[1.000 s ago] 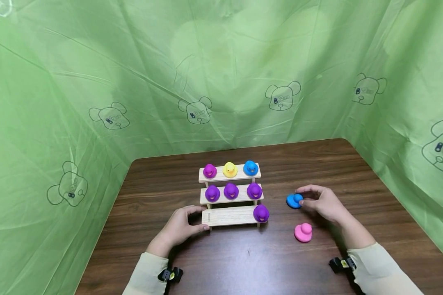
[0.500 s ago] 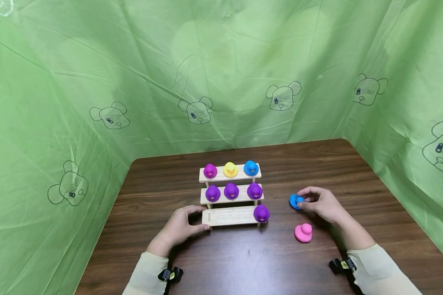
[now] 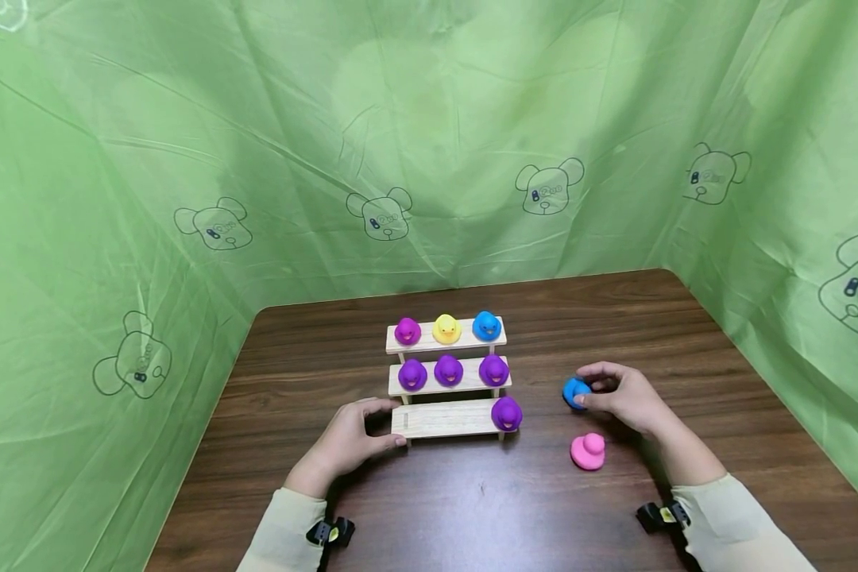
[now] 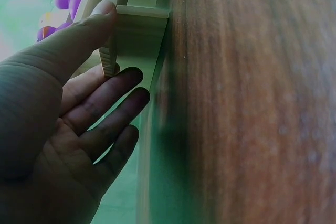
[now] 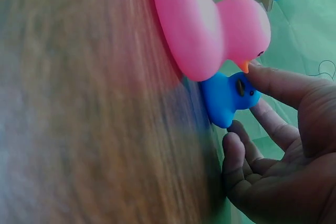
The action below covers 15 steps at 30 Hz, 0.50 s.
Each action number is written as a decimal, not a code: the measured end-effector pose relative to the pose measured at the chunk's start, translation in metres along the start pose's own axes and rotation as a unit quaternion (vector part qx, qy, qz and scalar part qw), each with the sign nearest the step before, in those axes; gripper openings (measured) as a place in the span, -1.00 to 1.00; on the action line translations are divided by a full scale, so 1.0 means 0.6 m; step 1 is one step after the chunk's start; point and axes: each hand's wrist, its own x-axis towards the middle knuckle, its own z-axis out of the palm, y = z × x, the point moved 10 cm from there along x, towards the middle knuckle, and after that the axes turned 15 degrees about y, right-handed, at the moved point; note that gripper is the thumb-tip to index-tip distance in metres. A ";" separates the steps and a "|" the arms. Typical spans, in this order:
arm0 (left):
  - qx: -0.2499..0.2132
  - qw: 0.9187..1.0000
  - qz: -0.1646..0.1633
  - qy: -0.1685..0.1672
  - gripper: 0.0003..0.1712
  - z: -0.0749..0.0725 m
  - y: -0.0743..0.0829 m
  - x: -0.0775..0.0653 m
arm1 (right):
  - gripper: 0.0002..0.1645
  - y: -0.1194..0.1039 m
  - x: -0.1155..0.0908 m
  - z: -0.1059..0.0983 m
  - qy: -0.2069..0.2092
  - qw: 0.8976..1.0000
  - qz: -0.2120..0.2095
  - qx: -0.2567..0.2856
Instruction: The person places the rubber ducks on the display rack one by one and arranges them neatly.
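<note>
My left hand (image 3: 347, 441) holds the left end of a tiered wooden stand (image 3: 446, 419) at its lowest step. In the left wrist view the thumb lies along the board's edge and the index fingertip is behind it; the other fingers are spread loosely. To the right of the stand, my right hand (image 3: 628, 399) pinches a blue rubber duck (image 3: 573, 392) by its head, the duck still standing on the table. In the right wrist view the blue duck's (image 5: 223, 98) face shows beyond a pink rubber duck (image 5: 191, 30), which is untouched.
On the top step sit a magenta duck (image 3: 407, 331), a yellow duck (image 3: 446, 329) and a blue duck (image 3: 486, 326). Three purple ducks (image 3: 448, 370) line the middle step. Another purple duck (image 3: 506, 414) is at the bottom step's right end. Green fabric (image 3: 429, 159) surrounds the wooden table (image 3: 329, 342).
Between my right fingers the blue duck has turned on the spot and shifted slightly to the right. My left hand and the stand have stayed where they were.
</note>
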 end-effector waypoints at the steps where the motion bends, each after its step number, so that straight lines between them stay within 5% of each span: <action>1: 0.001 1.000 0.000 0.000 -0.39 0.000 0.000 0.000 | -0.35 0.001 0.000 0.000 0.000 1.000 -0.001 0.005; 9: -0.002 1.000 -0.002 0.000 -0.40 0.001 -0.002 0.000 | -0.36 0.000 -0.004 0.010 -0.024 0.998 0.004 0.060; 15: -0.002 1.000 0.005 0.006 -0.41 0.000 0.000 -0.001 | -0.44 -0.001 -0.004 0.006 -0.013 0.999 -0.003 0.039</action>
